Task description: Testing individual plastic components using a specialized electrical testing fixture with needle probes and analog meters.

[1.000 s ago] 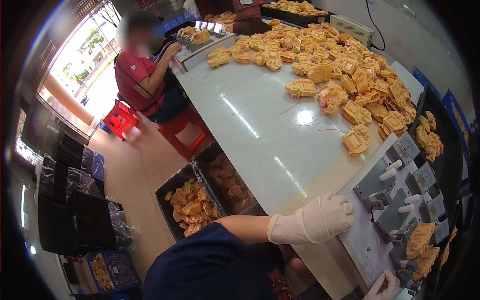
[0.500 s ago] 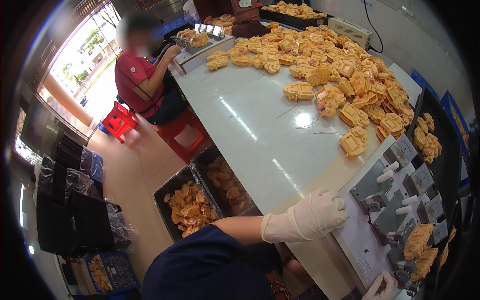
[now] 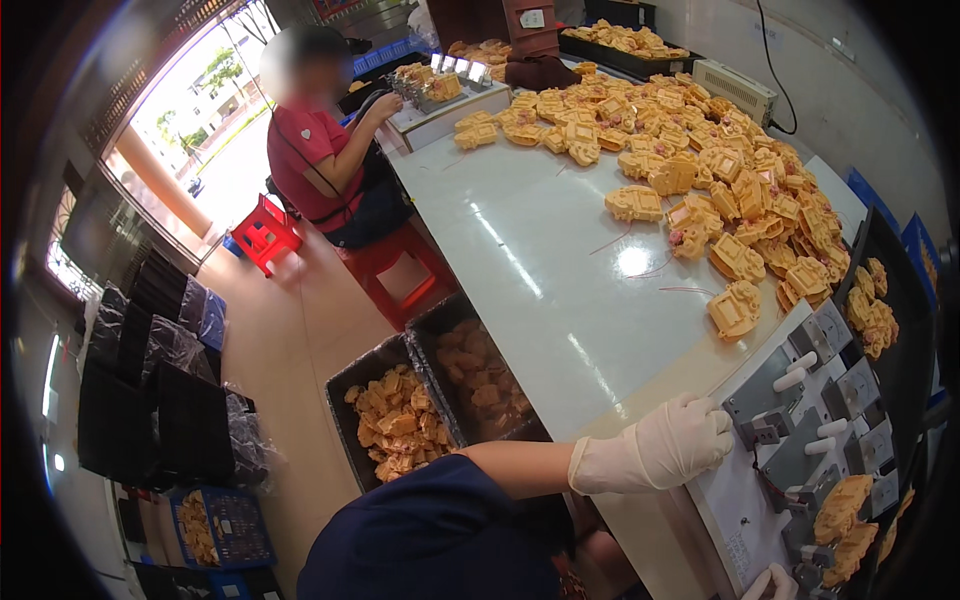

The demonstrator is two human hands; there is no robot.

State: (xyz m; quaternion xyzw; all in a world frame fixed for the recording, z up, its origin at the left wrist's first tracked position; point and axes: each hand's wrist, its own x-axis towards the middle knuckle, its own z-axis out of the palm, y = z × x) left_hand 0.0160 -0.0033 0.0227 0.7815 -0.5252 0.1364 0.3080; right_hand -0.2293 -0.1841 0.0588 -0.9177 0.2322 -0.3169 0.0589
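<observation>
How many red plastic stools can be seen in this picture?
2. One small stool stands free on the floor beside the seated person. The other stool is under that person, partly covered. More may be hidden.

Clear plastic-wrapped black stacks (image 3: 170, 345) stand on the floor at left; a small white label (image 3: 532, 18) sits on a far brown box.

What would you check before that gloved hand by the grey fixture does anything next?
1. Left hand resting on the fixture board's edge: ok.
2. Left hand holding nothing: ok.
3. Right hand visible enough to judge: not ok, only fingertips show.
4. Yellow parts seated on the fixture: cannot tell.
5. Loose yellow part apart from the board: ok.
6. Co-worker's hand far from the board: ok.
</observation>
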